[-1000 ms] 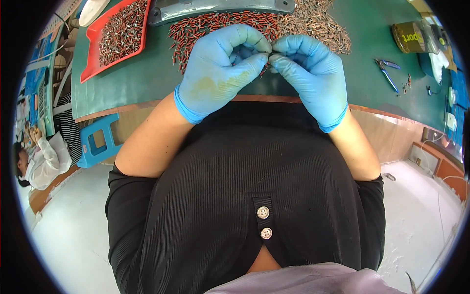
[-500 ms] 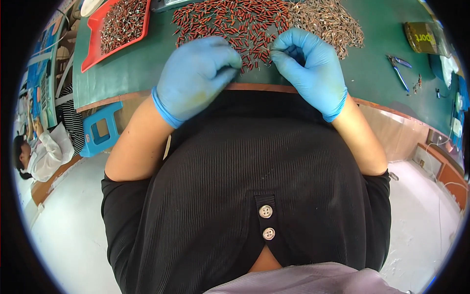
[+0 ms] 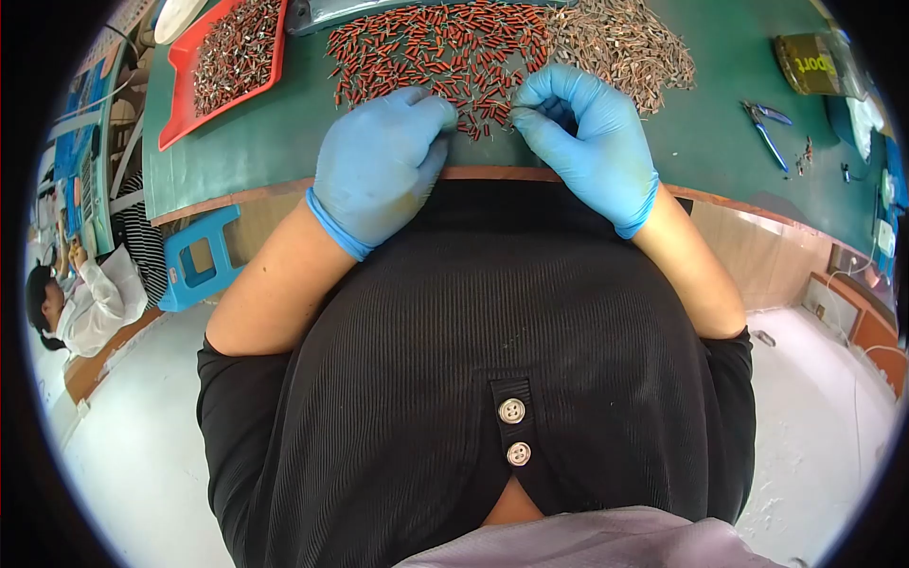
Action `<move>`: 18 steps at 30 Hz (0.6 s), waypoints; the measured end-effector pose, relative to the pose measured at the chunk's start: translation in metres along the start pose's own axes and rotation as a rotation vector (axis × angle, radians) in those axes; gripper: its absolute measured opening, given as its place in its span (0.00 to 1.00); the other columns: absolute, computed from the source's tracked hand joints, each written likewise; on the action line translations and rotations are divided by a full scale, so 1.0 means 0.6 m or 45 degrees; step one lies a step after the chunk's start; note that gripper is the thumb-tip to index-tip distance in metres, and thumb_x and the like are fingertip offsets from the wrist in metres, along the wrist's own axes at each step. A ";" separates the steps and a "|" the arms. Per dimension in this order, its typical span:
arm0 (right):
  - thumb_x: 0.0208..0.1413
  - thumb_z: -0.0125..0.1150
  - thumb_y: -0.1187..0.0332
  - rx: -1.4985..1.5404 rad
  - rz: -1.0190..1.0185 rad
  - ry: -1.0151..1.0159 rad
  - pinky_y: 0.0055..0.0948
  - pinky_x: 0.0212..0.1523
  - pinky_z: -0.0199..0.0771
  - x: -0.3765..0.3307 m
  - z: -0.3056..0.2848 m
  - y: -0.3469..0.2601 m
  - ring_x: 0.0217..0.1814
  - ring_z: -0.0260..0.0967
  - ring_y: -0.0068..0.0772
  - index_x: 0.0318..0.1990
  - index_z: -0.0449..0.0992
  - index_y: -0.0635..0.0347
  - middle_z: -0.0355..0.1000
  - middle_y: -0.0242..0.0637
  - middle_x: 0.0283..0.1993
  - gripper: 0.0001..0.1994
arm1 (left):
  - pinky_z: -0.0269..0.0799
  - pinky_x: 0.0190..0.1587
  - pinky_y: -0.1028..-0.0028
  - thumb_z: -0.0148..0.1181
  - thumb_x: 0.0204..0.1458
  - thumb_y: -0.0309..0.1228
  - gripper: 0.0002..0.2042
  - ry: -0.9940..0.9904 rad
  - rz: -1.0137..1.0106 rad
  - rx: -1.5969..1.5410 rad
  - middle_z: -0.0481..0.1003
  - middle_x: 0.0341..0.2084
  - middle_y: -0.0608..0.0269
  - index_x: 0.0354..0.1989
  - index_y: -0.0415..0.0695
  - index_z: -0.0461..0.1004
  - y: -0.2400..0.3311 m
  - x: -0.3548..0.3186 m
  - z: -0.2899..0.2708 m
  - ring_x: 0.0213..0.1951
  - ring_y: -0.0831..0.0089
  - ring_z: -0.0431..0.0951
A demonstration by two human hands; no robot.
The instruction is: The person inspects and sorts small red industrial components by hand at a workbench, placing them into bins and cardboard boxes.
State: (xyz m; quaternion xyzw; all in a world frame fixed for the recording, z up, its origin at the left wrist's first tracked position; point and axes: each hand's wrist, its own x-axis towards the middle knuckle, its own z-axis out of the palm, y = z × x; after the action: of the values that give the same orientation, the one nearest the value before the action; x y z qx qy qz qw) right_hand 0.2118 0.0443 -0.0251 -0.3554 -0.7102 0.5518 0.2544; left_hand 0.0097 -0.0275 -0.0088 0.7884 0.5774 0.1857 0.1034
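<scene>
Both of my hands wear blue gloves and rest at the near edge of a green-topped table. My left hand (image 3: 383, 166) is closed, fingers curled together by the small red parts; whatever lies in its fingertips is hidden. My right hand (image 3: 601, 142) pinches thumb and forefinger together at the edge of the same parts, and anything in that pinch is too small to make out. Between and beyond the hands spread many small red cylindrical parts (image 3: 431, 47) with thin metal leads. Behind my right hand lies a heap of brownish thin parts (image 3: 625, 47).
A red tray (image 3: 180, 104) full of similar small parts stands at the left. Blue-handled pliers (image 3: 765, 137) lie to the right, before a dark package (image 3: 810, 64). A blue stool (image 3: 201, 260) stands below the table's left side. Another person (image 3: 90, 298) sits far left.
My left hand has rolled over slightly, its fingertips drawing back left from the parts. The right hand keeps its pinch, shifted a little left. The whole view has moved slightly.
</scene>
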 end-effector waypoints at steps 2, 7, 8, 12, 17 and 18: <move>0.54 0.59 0.76 -0.002 0.011 -0.003 0.15 0.35 0.67 0.000 0.000 0.001 0.32 0.64 0.12 0.37 0.74 0.62 0.70 0.25 0.32 0.04 | 0.71 0.31 0.60 0.57 0.45 0.26 0.05 0.049 -0.063 -0.067 0.72 0.26 0.56 0.31 0.44 0.71 -0.001 -0.003 -0.005 0.29 0.55 0.74; 0.54 0.58 0.76 0.001 -0.011 0.001 0.15 0.35 0.67 0.001 0.002 0.003 0.32 0.63 0.11 0.36 0.74 0.61 0.70 0.24 0.31 0.03 | 0.70 0.32 0.59 0.57 0.43 0.26 0.06 0.050 -0.164 -0.015 0.71 0.26 0.54 0.31 0.43 0.71 0.008 -0.007 -0.011 0.30 0.53 0.74; 0.54 0.58 0.76 0.000 -0.013 0.001 0.15 0.35 0.67 0.001 0.002 0.004 0.32 0.63 0.11 0.36 0.74 0.61 0.70 0.24 0.31 0.03 | 0.70 0.32 0.59 0.58 0.43 0.26 0.06 0.038 -0.187 0.036 0.71 0.26 0.54 0.31 0.43 0.70 0.010 -0.008 -0.010 0.30 0.53 0.74; 0.53 0.58 0.77 0.000 -0.023 0.005 0.15 0.34 0.66 0.001 0.001 0.004 0.31 0.63 0.11 0.35 0.74 0.61 0.69 0.23 0.30 0.02 | 0.70 0.31 0.58 0.57 0.43 0.27 0.06 0.044 -0.172 0.102 0.71 0.26 0.54 0.30 0.43 0.70 0.009 -0.010 -0.010 0.29 0.53 0.73; 0.53 0.59 0.78 -0.015 -0.042 0.012 0.15 0.33 0.66 0.000 0.003 0.004 0.31 0.63 0.10 0.34 0.74 0.61 0.70 0.23 0.30 0.03 | 0.70 0.30 0.59 0.57 0.44 0.27 0.04 -0.005 -0.155 0.165 0.71 0.25 0.54 0.28 0.43 0.70 -0.001 -0.012 -0.010 0.29 0.53 0.74; 0.52 0.59 0.78 -0.017 -0.051 0.027 0.15 0.33 0.66 0.000 0.004 0.004 0.31 0.63 0.10 0.34 0.74 0.61 0.70 0.24 0.30 0.03 | 0.70 0.30 0.59 0.57 0.44 0.26 0.03 -0.053 -0.128 0.177 0.71 0.25 0.55 0.28 0.43 0.70 -0.004 -0.010 -0.010 0.29 0.54 0.74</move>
State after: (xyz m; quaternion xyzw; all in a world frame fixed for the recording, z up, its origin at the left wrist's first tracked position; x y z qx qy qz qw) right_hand 0.2106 0.0434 -0.0278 -0.3486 -0.7181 0.5382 0.2703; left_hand 0.0033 -0.0328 -0.0055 0.7673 0.6254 0.1234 0.0696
